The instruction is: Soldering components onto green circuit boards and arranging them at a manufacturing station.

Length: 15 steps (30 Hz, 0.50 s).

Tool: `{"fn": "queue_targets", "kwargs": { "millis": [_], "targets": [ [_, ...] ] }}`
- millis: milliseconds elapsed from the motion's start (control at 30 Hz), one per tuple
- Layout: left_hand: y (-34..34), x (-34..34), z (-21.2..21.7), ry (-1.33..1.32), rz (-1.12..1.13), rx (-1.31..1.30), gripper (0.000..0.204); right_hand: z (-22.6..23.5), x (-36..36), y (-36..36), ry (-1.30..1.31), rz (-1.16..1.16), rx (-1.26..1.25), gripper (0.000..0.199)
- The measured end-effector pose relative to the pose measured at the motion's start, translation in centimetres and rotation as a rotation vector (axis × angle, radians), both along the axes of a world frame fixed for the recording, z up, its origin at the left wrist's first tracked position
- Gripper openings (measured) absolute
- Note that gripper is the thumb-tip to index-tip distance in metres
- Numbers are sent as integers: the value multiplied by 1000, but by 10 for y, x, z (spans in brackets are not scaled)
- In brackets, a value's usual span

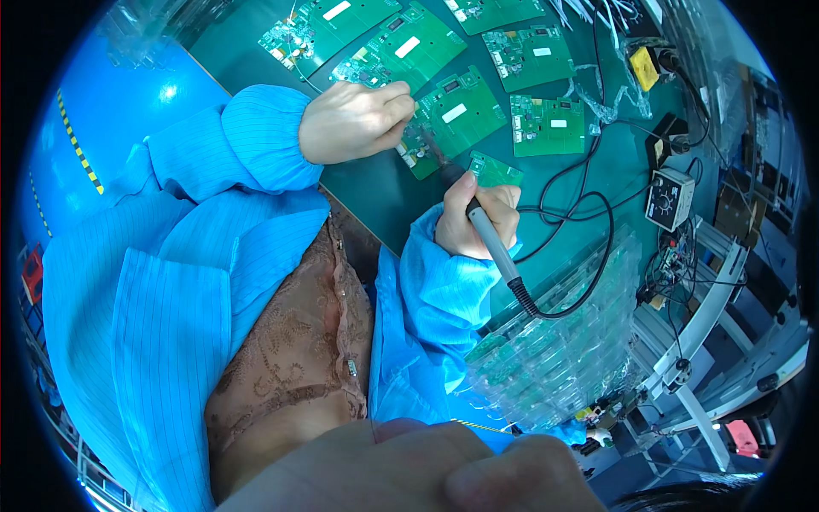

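My right hand [479,215] is wrapped round a soldering iron [492,243] with a grey handle and black cable. Its tip points up and left, to the connector edge of a green circuit board [467,109]. Over the same edge, my left hand [363,121] is closed in a pinch on a thin strand of solder wire [309,83], which runs in from the upper left. The fingertips hide the wire's end, and whether the iron touches the board I cannot tell. A smaller piece of green board [495,171] lies just beyond my right hand.
More green boards [546,126] lie across the dark green table [367,192]. At the right stand a control box with a dial [670,198] and a yellow sponge [645,68] in a holder. Clear plastic trays [554,358] are stacked at the lower right. Black cables loop between.
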State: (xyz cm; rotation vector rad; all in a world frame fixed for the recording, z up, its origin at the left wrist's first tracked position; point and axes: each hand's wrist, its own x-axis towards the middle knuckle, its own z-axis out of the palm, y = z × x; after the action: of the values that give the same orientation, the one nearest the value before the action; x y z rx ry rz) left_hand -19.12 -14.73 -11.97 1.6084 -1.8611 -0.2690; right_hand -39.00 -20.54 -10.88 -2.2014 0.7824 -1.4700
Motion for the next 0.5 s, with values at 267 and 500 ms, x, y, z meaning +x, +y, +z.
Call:
{"fn": "queue_targets", "kwargs": {
  "millis": [267,500],
  "targets": [
    [-2,-2,-1,-35,13,-61,13,3,3,2,12,4,9,26],
    [-2,-3,0,-52,1,-51,13,4,5,3,16,3,17,26]
  ]
}}
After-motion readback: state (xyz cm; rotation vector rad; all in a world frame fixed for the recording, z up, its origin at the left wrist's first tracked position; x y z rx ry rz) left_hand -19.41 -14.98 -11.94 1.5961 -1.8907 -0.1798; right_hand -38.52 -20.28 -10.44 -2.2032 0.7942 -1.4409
